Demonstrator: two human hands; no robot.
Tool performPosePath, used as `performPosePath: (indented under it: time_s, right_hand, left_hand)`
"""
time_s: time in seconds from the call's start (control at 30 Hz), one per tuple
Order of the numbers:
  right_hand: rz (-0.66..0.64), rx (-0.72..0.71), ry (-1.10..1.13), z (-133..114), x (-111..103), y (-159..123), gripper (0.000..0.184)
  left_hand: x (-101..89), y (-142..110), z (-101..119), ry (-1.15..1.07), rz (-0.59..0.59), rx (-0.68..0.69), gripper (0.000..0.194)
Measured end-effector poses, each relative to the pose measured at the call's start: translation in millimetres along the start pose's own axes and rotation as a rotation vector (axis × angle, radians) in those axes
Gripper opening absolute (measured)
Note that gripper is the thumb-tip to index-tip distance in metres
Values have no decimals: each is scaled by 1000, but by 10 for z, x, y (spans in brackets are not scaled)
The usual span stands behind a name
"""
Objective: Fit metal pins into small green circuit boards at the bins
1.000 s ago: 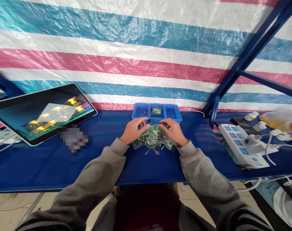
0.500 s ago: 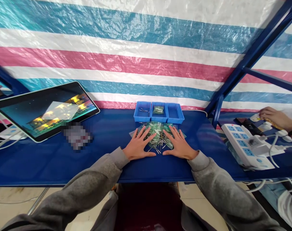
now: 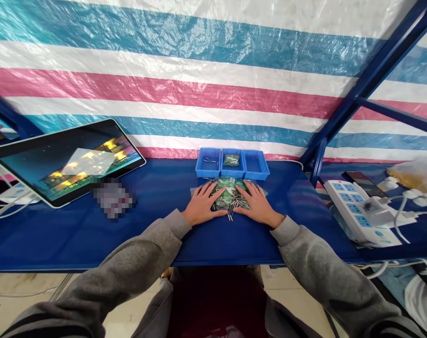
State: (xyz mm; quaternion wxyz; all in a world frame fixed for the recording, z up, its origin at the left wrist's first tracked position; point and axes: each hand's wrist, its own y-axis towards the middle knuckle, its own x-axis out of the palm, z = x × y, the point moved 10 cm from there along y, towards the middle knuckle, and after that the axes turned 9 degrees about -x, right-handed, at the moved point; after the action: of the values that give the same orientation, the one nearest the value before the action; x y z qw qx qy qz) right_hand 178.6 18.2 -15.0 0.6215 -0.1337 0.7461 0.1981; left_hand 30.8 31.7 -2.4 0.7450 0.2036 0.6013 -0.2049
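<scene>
My left hand (image 3: 202, 204) lies with fingers spread over the left side of a pile of thin metal pins and small green plastic packets (image 3: 229, 192). On the pile's right side rests my right hand (image 3: 258, 204), its fingers also apart. Both palms face down, and the thumbs point toward each other at the near edge of the heap. Loose metal pins (image 3: 230, 214) stick out between the thumbs. Just behind the heap stands a row of blue bins: the left bin (image 3: 207, 170) holds a few metal pins, the middle bin (image 3: 232, 173) a green packet, the right bin (image 3: 256, 172) nothing visible.
On the left a tablet-like screen (image 3: 65, 183) leans back, with a blurred-out item (image 3: 114, 199) beside it. A white power strip (image 3: 361, 216) with plugs and cables lies at right, near a dark phone (image 3: 364, 183). Blue frame posts (image 3: 317, 162) rise behind.
My two hands have moved slightly inward and away from me, and the pile is more gathered. The other person's hand at far right has left the view.
</scene>
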Motion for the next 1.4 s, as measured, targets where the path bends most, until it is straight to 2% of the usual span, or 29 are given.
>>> performPosePath:
  time_s: [0.23, 0.73, 0.87, 1.0, 1.2, 1.4]
  right_hand:
    - [35, 2, -27, 7, -50, 35, 75]
    - [158, -43, 12, -12, -116, -14, 79]
    - [164, -59, 16, -20, -121, -26, 85]
    - [157, -55, 24, -12, -93, -22, 90]
    - [91, -50, 15, -15, -31, -7, 83]
    - [122, -65, 34, -17, -61, -11, 83]
  left_hand:
    - [-8, 57, -52, 8, -1, -15, 80]
    - [-73, 21, -15, -3, 91, 5, 77]
    - [-82, 19, -88, -26, 115, -62, 87]
    - [-37, 25, -172, -38, 86, -143, 95]
    - [-18, 35, -141, -34, 37, -128, 94]
    - [-55, 28, -119, -33, 66, -113, 92]
